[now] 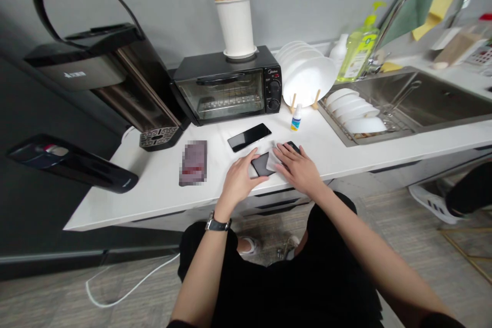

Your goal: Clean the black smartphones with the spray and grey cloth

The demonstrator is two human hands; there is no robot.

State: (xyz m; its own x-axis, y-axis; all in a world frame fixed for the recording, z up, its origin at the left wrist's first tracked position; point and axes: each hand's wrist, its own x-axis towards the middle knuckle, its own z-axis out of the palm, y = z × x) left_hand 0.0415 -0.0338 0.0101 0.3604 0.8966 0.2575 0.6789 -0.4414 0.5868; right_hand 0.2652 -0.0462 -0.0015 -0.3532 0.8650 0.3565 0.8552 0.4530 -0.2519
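- The dark phone (260,165) lies on the white surface (154,202) between the two hands; take it as the centre of the clock
- The left hand (241,177), at 8 o'clock, holds the phone's near-left end, thumb on the near edge and fingers on the far edge; a watch (218,223) circles its wrist
- The right hand (296,165), at 3 o'clock, lies flat with fingers spread over a white cloth (272,160), which rests on the phone's right part
- A second phone (249,137), black screen up, lies near at 11 o'clock
- A small spray bottle (296,118) stands upright at 1 o'clock, with a rack of white plates (307,79) behind it
- A blurred-out item (194,163) lies at 9 o'clock; beyond it a black flask (84,166) shows
- A toaster oven (226,95) sits farther off at 11 o'clock, bearing a white utensil holder (236,28)
- White bowls (355,111) stand at the sink (434,100), at 2 o'clock
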